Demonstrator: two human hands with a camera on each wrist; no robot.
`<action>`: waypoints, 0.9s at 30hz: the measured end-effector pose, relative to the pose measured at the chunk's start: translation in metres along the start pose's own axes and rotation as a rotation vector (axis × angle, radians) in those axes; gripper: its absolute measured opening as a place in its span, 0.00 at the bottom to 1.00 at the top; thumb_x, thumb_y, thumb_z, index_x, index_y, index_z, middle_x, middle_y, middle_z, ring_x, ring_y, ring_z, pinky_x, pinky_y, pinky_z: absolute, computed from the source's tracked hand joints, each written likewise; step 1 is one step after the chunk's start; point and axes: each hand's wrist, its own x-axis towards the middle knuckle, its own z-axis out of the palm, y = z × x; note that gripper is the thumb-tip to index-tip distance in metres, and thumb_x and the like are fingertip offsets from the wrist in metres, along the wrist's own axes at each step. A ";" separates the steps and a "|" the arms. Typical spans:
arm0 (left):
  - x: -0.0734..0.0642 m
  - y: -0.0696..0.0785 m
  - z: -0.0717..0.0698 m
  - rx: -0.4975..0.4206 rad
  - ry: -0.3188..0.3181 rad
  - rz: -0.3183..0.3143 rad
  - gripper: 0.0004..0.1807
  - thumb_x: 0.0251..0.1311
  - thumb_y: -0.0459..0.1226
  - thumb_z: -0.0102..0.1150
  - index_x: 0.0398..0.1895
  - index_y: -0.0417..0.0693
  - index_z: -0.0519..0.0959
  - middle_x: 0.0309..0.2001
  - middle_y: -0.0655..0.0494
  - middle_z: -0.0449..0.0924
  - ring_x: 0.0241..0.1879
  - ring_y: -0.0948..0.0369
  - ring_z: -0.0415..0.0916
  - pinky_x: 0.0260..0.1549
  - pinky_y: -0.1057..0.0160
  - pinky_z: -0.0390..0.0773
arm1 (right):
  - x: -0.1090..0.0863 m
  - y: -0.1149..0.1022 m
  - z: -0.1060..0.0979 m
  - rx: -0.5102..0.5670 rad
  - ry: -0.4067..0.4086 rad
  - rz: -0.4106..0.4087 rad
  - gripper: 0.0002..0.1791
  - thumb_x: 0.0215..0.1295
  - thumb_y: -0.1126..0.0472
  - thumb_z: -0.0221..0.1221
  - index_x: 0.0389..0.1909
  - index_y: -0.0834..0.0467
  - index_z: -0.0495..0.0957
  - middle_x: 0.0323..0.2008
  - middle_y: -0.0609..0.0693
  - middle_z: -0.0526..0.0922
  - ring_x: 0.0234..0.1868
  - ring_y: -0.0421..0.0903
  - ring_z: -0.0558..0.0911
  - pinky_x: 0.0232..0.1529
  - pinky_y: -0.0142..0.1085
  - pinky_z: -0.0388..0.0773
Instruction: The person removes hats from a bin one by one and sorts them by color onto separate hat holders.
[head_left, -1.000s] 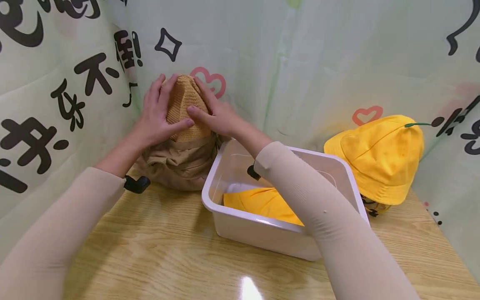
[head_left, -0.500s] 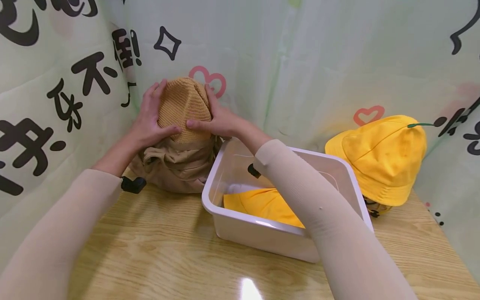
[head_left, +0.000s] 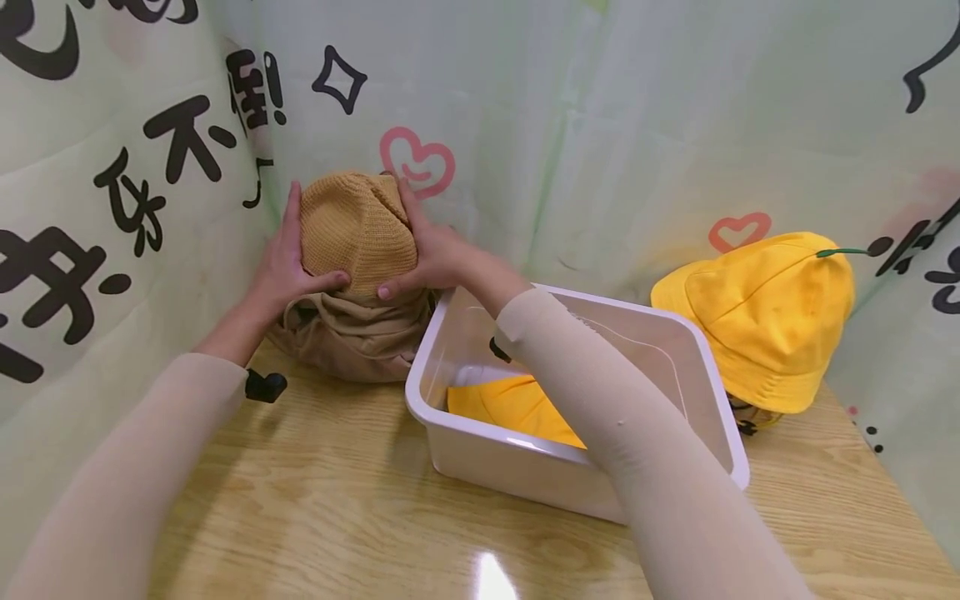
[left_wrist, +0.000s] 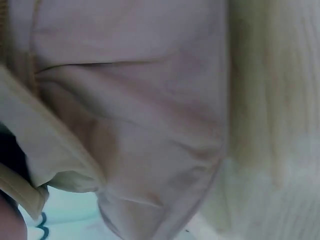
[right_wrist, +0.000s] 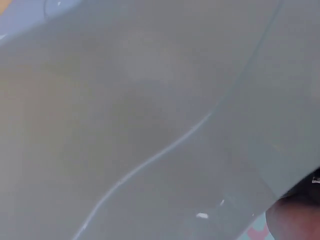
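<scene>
A tan knit hat (head_left: 352, 229) sits on top of a folded brown cloth hat (head_left: 367, 337) at the back left in the head view. My left hand (head_left: 281, 262) holds the knit hat's left side, thumb across its front. On the opposite side my right hand (head_left: 438, 254) grips it, with the thumb in front and the fingers toward the back. Brown cloth (left_wrist: 150, 105) fills much of the left wrist view. Only a blurred bit of my right hand (right_wrist: 295, 222) shows in the right wrist view. Whatever supports the hats underneath is hidden.
A pale plastic bin (head_left: 525, 479) stands right of the hats, under my right forearm, with yellow cloth (head_left: 502, 404) inside. Behind its right end is a yellow bucket hat (head_left: 772, 308) with a green stem. A printed curtain (head_left: 615, 150) borders the wooden table (head_left: 337, 500).
The knit hat's crown has lowered and widened, from a tall pinched shape to a rounder one. Both hands have moved down with it, and their thumbs have spread apart.
</scene>
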 end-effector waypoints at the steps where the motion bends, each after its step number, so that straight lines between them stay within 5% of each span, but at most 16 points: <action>1: -0.002 -0.002 0.001 -0.002 0.004 -0.001 0.74 0.37 0.63 0.76 0.81 0.66 0.33 0.80 0.51 0.44 0.75 0.45 0.51 0.73 0.39 0.49 | 0.000 0.000 0.001 -0.005 0.003 -0.004 0.83 0.39 0.35 0.77 0.70 0.29 0.10 0.78 0.56 0.52 0.70 0.56 0.67 0.71 0.42 0.63; 4: -0.004 -0.001 -0.001 -0.008 -0.004 -0.010 0.73 0.40 0.60 0.77 0.81 0.66 0.33 0.79 0.50 0.47 0.75 0.45 0.51 0.73 0.39 0.49 | -0.001 0.000 0.001 -0.004 0.013 -0.021 0.83 0.40 0.35 0.77 0.71 0.31 0.11 0.77 0.58 0.54 0.70 0.56 0.68 0.70 0.42 0.64; 12: 0.009 0.026 -0.017 0.060 -0.105 0.021 0.71 0.44 0.60 0.74 0.81 0.65 0.31 0.81 0.55 0.36 0.78 0.53 0.40 0.74 0.41 0.44 | -0.005 0.001 -0.006 0.133 0.038 -0.081 0.81 0.44 0.44 0.78 0.75 0.37 0.15 0.81 0.45 0.33 0.78 0.47 0.53 0.75 0.36 0.52; 18: 0.016 0.030 -0.016 0.107 -0.113 0.011 0.74 0.41 0.61 0.75 0.80 0.68 0.27 0.80 0.49 0.39 0.76 0.49 0.45 0.72 0.38 0.49 | -0.001 0.001 -0.005 0.104 0.019 -0.041 0.82 0.42 0.40 0.78 0.75 0.37 0.14 0.81 0.45 0.34 0.78 0.46 0.52 0.76 0.37 0.51; 27: 0.011 0.008 -0.004 -0.004 -0.061 -0.004 0.76 0.36 0.62 0.78 0.80 0.69 0.32 0.81 0.58 0.40 0.77 0.51 0.47 0.74 0.43 0.48 | 0.004 0.003 -0.001 0.021 -0.029 0.041 0.83 0.38 0.36 0.78 0.74 0.34 0.14 0.78 0.55 0.52 0.74 0.53 0.61 0.74 0.41 0.57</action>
